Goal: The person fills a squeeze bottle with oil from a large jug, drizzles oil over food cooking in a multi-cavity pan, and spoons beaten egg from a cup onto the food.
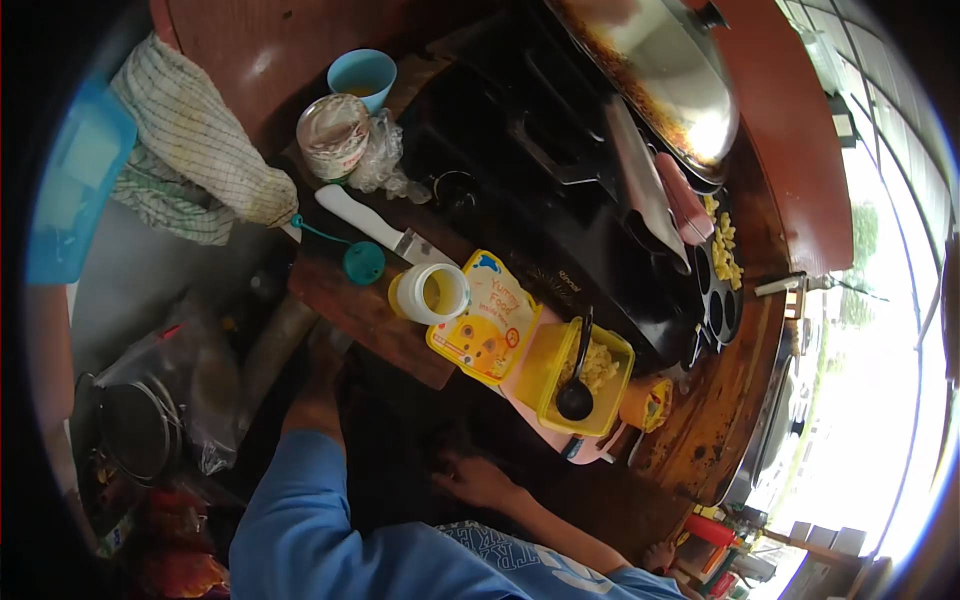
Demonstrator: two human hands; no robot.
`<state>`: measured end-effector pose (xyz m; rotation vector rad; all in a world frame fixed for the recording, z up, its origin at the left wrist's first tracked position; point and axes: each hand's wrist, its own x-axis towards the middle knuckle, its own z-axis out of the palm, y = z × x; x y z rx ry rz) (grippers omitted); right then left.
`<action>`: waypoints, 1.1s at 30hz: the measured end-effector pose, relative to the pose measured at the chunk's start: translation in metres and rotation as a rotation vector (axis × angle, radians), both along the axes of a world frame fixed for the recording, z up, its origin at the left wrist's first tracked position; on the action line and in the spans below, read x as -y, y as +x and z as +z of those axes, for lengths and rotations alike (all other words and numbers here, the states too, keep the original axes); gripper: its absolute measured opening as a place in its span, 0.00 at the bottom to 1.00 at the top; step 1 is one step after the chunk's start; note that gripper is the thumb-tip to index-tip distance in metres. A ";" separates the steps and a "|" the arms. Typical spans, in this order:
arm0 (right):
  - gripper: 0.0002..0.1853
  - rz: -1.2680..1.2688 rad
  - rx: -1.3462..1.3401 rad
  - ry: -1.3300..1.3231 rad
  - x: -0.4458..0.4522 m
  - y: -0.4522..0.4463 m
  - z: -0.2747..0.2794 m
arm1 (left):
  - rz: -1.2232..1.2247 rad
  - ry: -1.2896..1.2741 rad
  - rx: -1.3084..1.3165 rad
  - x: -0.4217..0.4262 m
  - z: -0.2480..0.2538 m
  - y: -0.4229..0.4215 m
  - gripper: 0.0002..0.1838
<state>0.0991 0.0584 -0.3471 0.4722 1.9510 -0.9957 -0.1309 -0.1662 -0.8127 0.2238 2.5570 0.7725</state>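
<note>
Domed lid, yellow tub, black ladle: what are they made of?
Domed lid: shiny metal, probably steel; bright glare, brown scorching.
Yellow tub: likely plastic; smooth, evenly coloured walls.
Black ladle: smooth, glossy; plastic or coated metal, can't tell.

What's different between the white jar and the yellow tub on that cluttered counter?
The white jar is round, while the yellow tub is boxy. The tub looks larger than the jar. A black ladle rests in the tub; no utensil shows in the jar. Both are open, with something yellowish inside.
</note>
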 end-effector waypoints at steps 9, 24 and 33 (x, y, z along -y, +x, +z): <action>0.21 -0.570 -0.861 0.033 0.030 -0.094 0.081 | 0.056 0.257 -0.334 0.001 0.303 -0.016 0.19; 0.34 -0.784 -0.949 0.181 -0.002 -0.234 0.085 | -0.761 0.056 -0.524 -0.098 0.552 -0.134 0.34; 0.32 -0.823 -1.058 0.150 -0.011 -0.167 0.149 | -0.682 0.035 -0.537 -0.099 0.567 -0.128 0.29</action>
